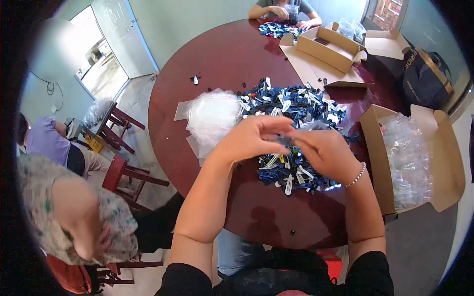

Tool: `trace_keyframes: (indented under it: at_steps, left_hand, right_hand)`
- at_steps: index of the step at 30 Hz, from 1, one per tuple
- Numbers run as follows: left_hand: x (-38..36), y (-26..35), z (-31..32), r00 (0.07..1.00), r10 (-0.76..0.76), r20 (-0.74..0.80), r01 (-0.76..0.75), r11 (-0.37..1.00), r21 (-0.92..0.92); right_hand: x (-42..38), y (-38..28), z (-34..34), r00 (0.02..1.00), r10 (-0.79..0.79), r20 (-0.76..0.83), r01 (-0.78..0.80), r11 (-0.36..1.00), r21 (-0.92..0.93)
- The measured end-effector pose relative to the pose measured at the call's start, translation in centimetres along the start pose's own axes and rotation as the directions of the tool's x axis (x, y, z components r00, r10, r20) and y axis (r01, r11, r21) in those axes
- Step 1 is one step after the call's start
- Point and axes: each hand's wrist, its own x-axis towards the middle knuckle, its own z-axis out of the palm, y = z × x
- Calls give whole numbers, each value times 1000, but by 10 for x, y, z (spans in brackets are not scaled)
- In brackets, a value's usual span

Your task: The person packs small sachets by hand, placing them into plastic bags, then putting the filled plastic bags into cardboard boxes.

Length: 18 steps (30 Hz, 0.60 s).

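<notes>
My left hand (252, 138) and my right hand (326, 154) meet over a big heap of small blue, black and white parts (296, 106) on a round dark red table (217, 59). Between the fingertips of both hands I hold a small clear plastic bag (291, 140); what is inside it is too small to tell. A stack of empty clear bags (215, 116) lies just left of the heap, beyond my left hand. My right wrist wears a bead bracelet (356, 176).
An open cardboard box (447, 163) filled with clear bags stands at the right table edge. More open boxes (328, 47) lie at the far side, where another person's hands (284, 12) work over a second pile. Two seated people and red chairs (131, 175) are at the left.
</notes>
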Motion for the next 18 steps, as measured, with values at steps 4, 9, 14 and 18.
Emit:
trace_keyframes:
  at_steps: [4,9,14,18]
  left_hand:
    - [-1,0,14,968,-47,246,-17,967,253]
    - [0,-12,11,964,-32,265,-47,958,284]
    - [-9,-5,20,962,-43,269,-71,914,401]
    - [-4,-4,19,967,-38,252,-77,899,430]
  right_hand:
    - [-4,-13,10,985,-169,33,170,984,-45]
    - [-6,-25,8,978,-87,191,105,991,-85]
    - [-15,-25,18,985,-138,104,145,988,-61]
    - [-11,-20,17,971,-230,68,238,962,-132]
